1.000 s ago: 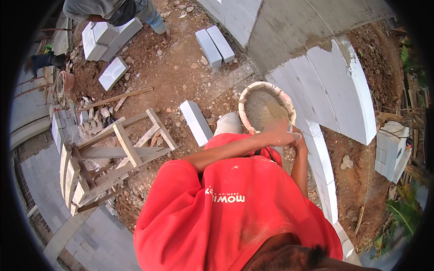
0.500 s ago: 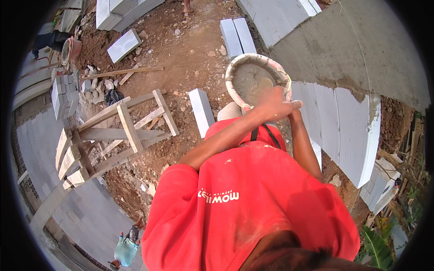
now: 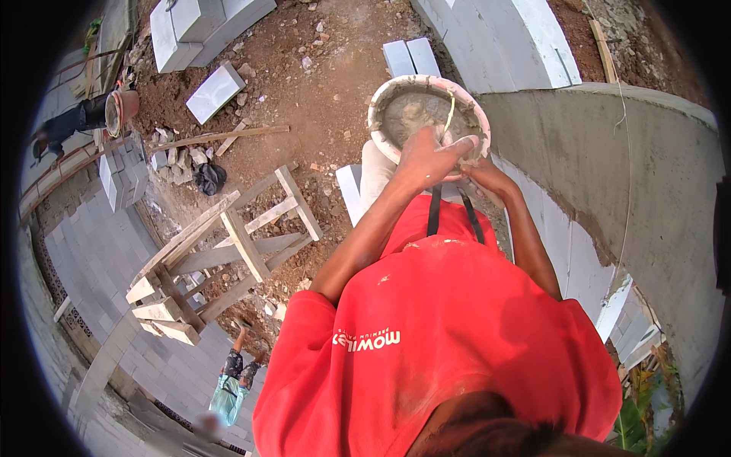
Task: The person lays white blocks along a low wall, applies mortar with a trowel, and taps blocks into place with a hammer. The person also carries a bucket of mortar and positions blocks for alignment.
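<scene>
A round bucket (image 3: 478, 116) with a pale pinkish, mortar-smeared rim is in front of my body, grey wet mortar (image 3: 411, 114) inside. My left hand (image 3: 432, 158) is closed over its near side, thumb pointing right; what the fingers grip is hidden. Just beyond those fingers a thin yellowish strip (image 3: 450, 114), perhaps the bucket's handle, crosses the mortar. My right hand (image 3: 489, 177) is closed at the near right rim, its fingers partly hidden against the bucket.
A wooden trestle (image 3: 244, 236) stands at left on reddish soil. Pale blocks (image 3: 215, 93) lie beyond it. A block wall with a grey plastered face (image 3: 647, 167) runs along my right. Two other people (image 3: 228, 388) (image 3: 72, 126) are at the left, one near another bucket (image 3: 122, 110).
The view has shifted, with more plastered wall showing at right. My left hand has turned at the bucket's near side. The tan piece beside it no longer shows; the yellowish strip now crosses the mortar.
</scene>
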The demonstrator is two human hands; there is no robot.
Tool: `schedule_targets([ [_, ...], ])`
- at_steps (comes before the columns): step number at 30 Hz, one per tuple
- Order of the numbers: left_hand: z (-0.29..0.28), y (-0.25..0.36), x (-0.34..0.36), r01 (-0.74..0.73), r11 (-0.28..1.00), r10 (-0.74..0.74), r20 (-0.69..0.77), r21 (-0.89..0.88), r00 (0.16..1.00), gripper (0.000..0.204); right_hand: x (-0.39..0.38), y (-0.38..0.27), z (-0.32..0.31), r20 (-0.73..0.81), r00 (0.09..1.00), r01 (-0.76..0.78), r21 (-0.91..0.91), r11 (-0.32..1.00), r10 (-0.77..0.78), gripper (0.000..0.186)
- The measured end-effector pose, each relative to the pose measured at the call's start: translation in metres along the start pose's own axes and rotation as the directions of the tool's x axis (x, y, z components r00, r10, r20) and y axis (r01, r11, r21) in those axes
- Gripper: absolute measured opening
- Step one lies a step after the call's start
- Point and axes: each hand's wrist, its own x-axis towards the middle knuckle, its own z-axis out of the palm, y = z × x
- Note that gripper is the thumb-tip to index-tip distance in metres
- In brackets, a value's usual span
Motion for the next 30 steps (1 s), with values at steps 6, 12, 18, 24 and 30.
schedule_targets([
  [6, -0.044, 0.049, 0.041, -0.067, 0.951, 0.062, -0.026, -0.303, 0.998, 0.037, 0.05, -0.047, -0.023, -0.036, 0.999, 0.022, 0.037, 0.999, -0.02, 0.04],
  [12, -0.115, 0.083, 0.117, 0.022, 0.986, -0.015, 0.045, -0.165, 0.999, 0.044, 0.068, -0.097, -0.016, -0.191, 0.976, -0.084, 0.091, 0.992, 0.1, 0.039],
  [18, -0.182, 0.096, 0.188, 0.184, 0.96, -0.166, 0.097, -0.21, 0.981, 0.05, 0.064, -0.161, -0.033, -0.257, 0.941, -0.1, 0.413, 0.905, 0.221, 0.034],
  [24, -0.241, 0.131, 0.227, 0.223, 0.965, -0.203, 0.148, -0.136, 0.968, 0.052, 0.02, -0.248, -0.071, -0.671, 0.67, -0.043, 0.391, 0.919, 0.317, 0.039],
  [30, -0.288, 0.156, 0.253, 0.174, 0.985, -0.173, 0.124, 0.0, 0.977, 0.05, 0.054, -0.317, -0.118, -0.933, 0.272, -0.326, 0.142, 0.935, 0.236, 0.046],
])
